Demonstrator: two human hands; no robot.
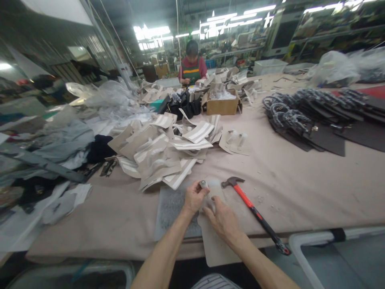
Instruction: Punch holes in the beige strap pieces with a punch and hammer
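Note:
My left hand (195,196) is closed in a pinch on a small pale strap end with a round metal fitting (203,184) on top. My right hand (224,220) is closed at the near side of the same strap, thumb and fingers against a flat beige panel (215,249). This panel hangs partly over the table's front edge and lies beside a grey, scuffed board (168,210), covering part of it. To the right of my hands rests a claw hammer (255,212) with a red and black handle, its head pointing away from me.
A heap of beige panels with white strips (168,152) lies ahead. Behind it stand a cardboard box (221,105) and black items (183,106). Dark panels with wrapped handles (313,120) are stacked right. Plastic wrapping (111,100) piles up left. A person (192,68) sits opposite.

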